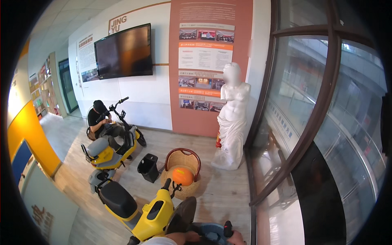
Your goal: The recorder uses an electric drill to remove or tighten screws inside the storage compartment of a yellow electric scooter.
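Observation:
At the lower edge a bare forearm reaches in from the left, below a white patch that may be a sleeve. Its hand, my left hand (191, 236), lies by the rim of a blue-grey rounded thing (212, 232), fingers mostly hidden. A large dark rounded piece (181, 215) stands just beyond it. My right hand (236, 237) is at the bottom, partly cut off, next to an upright black handle with a little red (228, 228). Whether the fingers wrap that handle is not clear. Close on the left stands a yellow electric scooter (157, 212) with a black seat.
A wicker chair (185, 157) holds an orange cushion (182, 176). Beside it is a black bin (149, 167). Farther left, a person (100, 118) in black sits bent over by another yellow scooter (110, 151). A white statue (232, 118) stands near the framed glass (302, 81) at right.

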Action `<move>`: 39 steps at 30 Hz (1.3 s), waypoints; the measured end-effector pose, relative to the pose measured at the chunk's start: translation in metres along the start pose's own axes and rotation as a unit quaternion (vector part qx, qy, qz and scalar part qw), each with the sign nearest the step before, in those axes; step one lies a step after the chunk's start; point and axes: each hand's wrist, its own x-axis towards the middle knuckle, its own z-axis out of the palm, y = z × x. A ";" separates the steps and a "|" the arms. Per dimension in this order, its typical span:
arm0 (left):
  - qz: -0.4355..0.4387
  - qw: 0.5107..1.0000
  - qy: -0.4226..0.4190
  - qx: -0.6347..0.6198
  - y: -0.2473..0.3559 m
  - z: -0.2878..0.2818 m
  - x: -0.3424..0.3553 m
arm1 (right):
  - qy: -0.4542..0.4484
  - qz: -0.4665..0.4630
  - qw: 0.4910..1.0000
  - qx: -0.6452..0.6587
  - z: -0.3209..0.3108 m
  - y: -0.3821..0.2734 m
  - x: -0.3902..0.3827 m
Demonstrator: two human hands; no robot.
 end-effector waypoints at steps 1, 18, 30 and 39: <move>-0.001 1.000 0.002 -0.005 0.001 0.002 -0.003 | -0.016 0.012 1.000 -0.016 -0.007 -0.011 -0.006; -0.075 0.995 -0.003 0.060 0.006 0.010 0.001 | 0.004 0.006 1.000 -0.010 -0.032 -0.049 -0.033; -0.141 0.990 0.021 -0.022 0.037 -0.026 -0.003 | 0.010 0.005 1.000 -0.005 -0.031 -0.037 -0.027; -0.212 0.972 0.083 -0.060 0.025 0.032 0.012 | -0.008 0.025 1.000 0.010 -0.038 -0.049 -0.031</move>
